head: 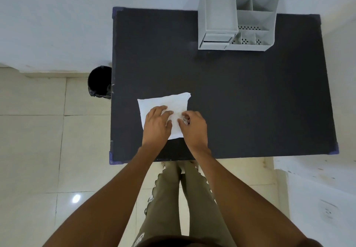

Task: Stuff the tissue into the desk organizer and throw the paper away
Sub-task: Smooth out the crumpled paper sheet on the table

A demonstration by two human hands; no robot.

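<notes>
A white tissue (165,101) lies spread flat on the dark table (250,96), near its front left part. My left hand (157,124) rests on the tissue's left half with its fingers spread and pressing down. My right hand (193,126) sits at the tissue's right edge, its fingertips curled and pinching a fold of the tissue. A grey desk organizer (221,14) with several empty compartments and a small drawer stands at the table's far edge. I cannot make out a separate sheet of paper.
A black bin (100,82) with a dark liner stands on the tiled floor against the table's left side. A white wall runs behind the table. My legs are below the table's front edge.
</notes>
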